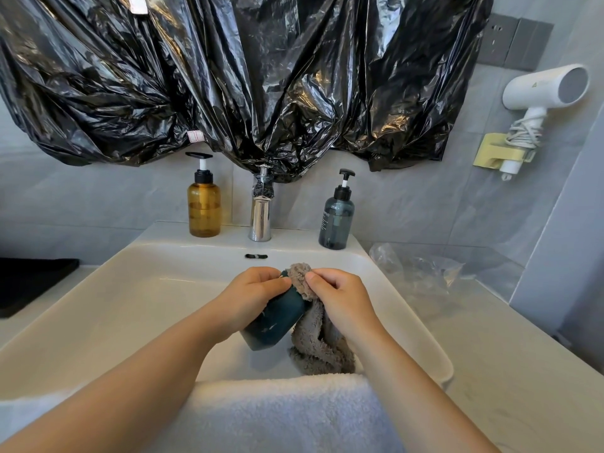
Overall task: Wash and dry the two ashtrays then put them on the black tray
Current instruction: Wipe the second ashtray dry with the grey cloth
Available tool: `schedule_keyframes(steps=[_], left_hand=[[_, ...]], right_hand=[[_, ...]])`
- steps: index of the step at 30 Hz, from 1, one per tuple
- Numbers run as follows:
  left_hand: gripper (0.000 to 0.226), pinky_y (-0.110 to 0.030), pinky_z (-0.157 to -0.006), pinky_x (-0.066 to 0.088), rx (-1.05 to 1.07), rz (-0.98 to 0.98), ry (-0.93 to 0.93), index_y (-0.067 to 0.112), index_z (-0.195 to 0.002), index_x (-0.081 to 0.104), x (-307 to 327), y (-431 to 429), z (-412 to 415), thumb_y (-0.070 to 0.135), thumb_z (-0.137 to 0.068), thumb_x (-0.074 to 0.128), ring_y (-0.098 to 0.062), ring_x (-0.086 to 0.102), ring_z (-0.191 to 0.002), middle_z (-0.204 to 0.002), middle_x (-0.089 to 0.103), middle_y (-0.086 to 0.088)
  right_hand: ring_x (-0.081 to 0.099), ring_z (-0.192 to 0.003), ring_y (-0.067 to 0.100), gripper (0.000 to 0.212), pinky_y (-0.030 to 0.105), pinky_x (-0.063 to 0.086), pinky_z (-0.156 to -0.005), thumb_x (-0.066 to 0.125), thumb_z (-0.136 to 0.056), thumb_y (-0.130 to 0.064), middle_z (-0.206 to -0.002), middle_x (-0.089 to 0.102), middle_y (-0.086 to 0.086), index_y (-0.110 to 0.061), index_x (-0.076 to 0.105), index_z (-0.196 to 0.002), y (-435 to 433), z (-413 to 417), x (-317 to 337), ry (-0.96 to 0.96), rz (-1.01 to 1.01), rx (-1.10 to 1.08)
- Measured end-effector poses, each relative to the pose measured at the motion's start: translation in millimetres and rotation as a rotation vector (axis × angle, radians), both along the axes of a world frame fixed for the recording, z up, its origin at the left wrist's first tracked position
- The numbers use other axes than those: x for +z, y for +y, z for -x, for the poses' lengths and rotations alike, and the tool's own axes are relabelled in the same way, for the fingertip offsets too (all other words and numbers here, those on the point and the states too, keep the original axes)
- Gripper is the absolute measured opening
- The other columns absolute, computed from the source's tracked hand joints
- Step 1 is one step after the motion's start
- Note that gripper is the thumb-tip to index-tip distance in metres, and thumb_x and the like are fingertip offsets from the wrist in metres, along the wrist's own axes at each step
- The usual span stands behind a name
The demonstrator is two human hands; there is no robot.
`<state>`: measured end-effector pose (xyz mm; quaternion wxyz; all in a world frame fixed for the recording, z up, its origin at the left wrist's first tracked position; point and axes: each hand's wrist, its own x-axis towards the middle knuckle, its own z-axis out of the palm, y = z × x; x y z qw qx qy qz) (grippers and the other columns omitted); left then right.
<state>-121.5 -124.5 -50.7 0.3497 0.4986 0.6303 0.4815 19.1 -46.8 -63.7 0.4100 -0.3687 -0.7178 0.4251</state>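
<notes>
Over the white sink (108, 308), my left hand (251, 295) grips a dark teal ashtray (277, 318), tilted on its side. My right hand (343, 299) pinches a grey fluffy cloth (313, 341) against the ashtray's upper edge; the rest of the cloth hangs down into the basin. The black tray (29, 282) lies on the counter at the far left, partly cut off by the frame edge. Only one ashtray is in view.
A chrome faucet (260, 210) stands behind the basin between an amber pump bottle (204, 207) and a blue-grey pump bottle (336, 220). A white towel (277, 413) drapes over the sink's front rim. Clear plastic (418, 269) lies on the right counter. A hair dryer (542, 93) hangs on the right wall.
</notes>
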Motion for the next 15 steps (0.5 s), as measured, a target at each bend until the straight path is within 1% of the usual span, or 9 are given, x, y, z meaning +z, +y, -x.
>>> schedule_keyframes(steps=[3, 5, 7, 8, 9, 10, 12, 13, 15], left_hand=[[0.021, -0.028, -0.066, 0.043, -0.026, -0.018, 0.025, -0.001, -0.090, 0.061, -1.7, 0.4, 0.7, 0.016, -0.097, 0.052, -0.022, 0.055, -0.071, -0.078, 0.061, -0.012], [0.017, -0.021, -0.059, 0.046, -0.030, -0.007, 0.073, 0.002, -0.095, 0.061, -0.4, 0.3, -1.4, 0.015, -0.099, 0.050, -0.019, 0.056, -0.070, -0.080, 0.062, -0.008], [0.018, -0.021, -0.055, 0.045, -0.017, 0.011, 0.102, 0.006, -0.099, 0.061, 0.7, 0.3, -3.2, 0.018, -0.100, 0.047, -0.017, 0.056, -0.069, -0.082, 0.061, -0.007], [0.018, -0.021, -0.055, 0.045, -0.016, 0.015, 0.107, 0.005, -0.101, 0.060, 1.0, 0.0, -3.2, 0.018, -0.100, 0.047, -0.018, 0.055, -0.070, -0.083, 0.060, -0.008], [0.019, -0.021, -0.054, 0.045, -0.023, 0.014, 0.115, 0.004, -0.101, 0.059, 0.9, -0.3, -3.1, 0.018, -0.100, 0.047, -0.018, 0.054, -0.069, -0.083, 0.059, -0.010], [0.019, -0.020, -0.054, 0.046, -0.033, 0.008, 0.137, 0.002, -0.101, 0.059, 1.1, -1.6, -3.3, 0.017, -0.100, 0.047, -0.017, 0.054, -0.070, -0.084, 0.060, -0.013], [0.021, -0.019, -0.059, 0.046, -0.043, -0.007, 0.175, -0.002, -0.103, 0.059, 1.0, -3.0, -3.2, 0.016, -0.099, 0.048, -0.016, 0.055, -0.074, -0.092, 0.063, -0.021], [0.021, -0.020, -0.061, 0.045, -0.049, -0.017, 0.180, -0.002, -0.102, 0.060, 0.3, -3.6, -3.1, 0.015, -0.099, 0.048, -0.016, 0.055, -0.075, -0.093, 0.064, -0.022], [0.018, -0.015, -0.056, 0.044, -0.065, -0.027, 0.164, 0.004, -0.097, 0.061, 0.4, -5.0, -3.3, 0.015, -0.100, 0.047, -0.014, 0.055, -0.072, -0.085, 0.064, -0.011]], right_hand=[[0.064, -0.101, 0.011, 0.024, 0.030, 0.052, -0.091, 0.058, -0.096, -0.025, -0.105, 0.072, -0.004, -0.014, 0.074, -0.110, 2.2, 0.8, -0.8, 0.020, 0.001, -0.026], [0.065, -0.099, 0.016, 0.023, 0.033, 0.053, -0.090, 0.057, -0.097, -0.024, -0.100, 0.073, -0.002, -0.012, 0.075, -0.102, 4.7, 0.1, -1.9, 0.044, 0.037, -0.092], [0.065, -0.098, 0.026, 0.028, 0.038, 0.051, -0.087, 0.054, -0.098, -0.023, -0.098, 0.073, 0.009, -0.003, 0.074, -0.094, 6.1, -1.2, -2.7, 0.046, 0.048, -0.150], [0.064, -0.099, 0.028, 0.029, 0.038, 0.051, -0.087, 0.053, -0.098, -0.022, -0.100, 0.072, 0.014, -0.001, 0.073, -0.097, 5.9, -1.3, -3.5, 0.032, 0.012, -0.161], [0.064, -0.100, 0.026, 0.028, 0.036, 0.051, -0.086, 0.053, -0.099, -0.022, -0.103, 0.072, 0.012, -0.003, 0.073, -0.104, 4.4, -0.8, -4.1, 0.014, -0.048, -0.153], [0.064, -0.102, 0.020, 0.028, 0.030, 0.051, -0.086, 0.053, -0.099, -0.023, -0.107, 0.072, 0.006, -0.007, 0.072, -0.111, 1.6, 0.0, -3.6, -0.003, -0.111, -0.124], [0.063, -0.106, 0.011, 0.029, 0.020, 0.051, -0.087, 0.053, -0.099, -0.023, -0.114, 0.070, -0.003, -0.013, 0.069, -0.121, -1.2, 2.5, -1.9, -0.034, -0.177, -0.048], [0.062, -0.106, 0.010, 0.029, 0.018, 0.050, -0.087, 0.052, -0.099, -0.024, -0.114, 0.069, -0.004, -0.014, 0.068, -0.122, -0.7, 4.1, -0.4, -0.036, -0.164, -0.021], [0.060, -0.105, 0.011, 0.029, 0.017, 0.049, -0.084, 0.049, -0.101, -0.025, -0.112, 0.068, -0.004, -0.014, 0.068, -0.120, 3.7, 6.4, 0.7, -0.028, -0.088, -0.025]])
